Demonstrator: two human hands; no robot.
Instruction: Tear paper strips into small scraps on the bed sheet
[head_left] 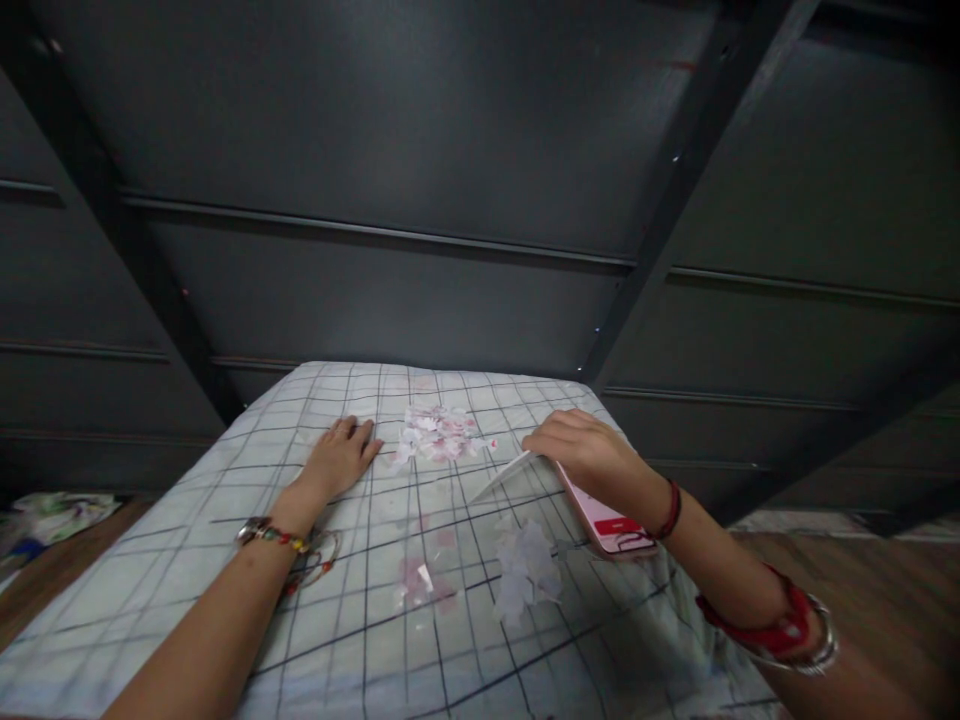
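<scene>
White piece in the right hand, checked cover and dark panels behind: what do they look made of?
White piece: likely matte paper or thin card; it looks thin and straight-edged in the right hand.
Checked cover: probably cloth, matte; its grid lines bend softly where it drapes.
Dark panels: perhaps painted metal, satin; faint sheen and straight ribs suggest it, though painted board is possible.

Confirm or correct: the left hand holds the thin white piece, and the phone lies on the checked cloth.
Wrong hand: the head view shows the right hand holding the thin white piece. The phone does lie on the checked cloth.
</scene>
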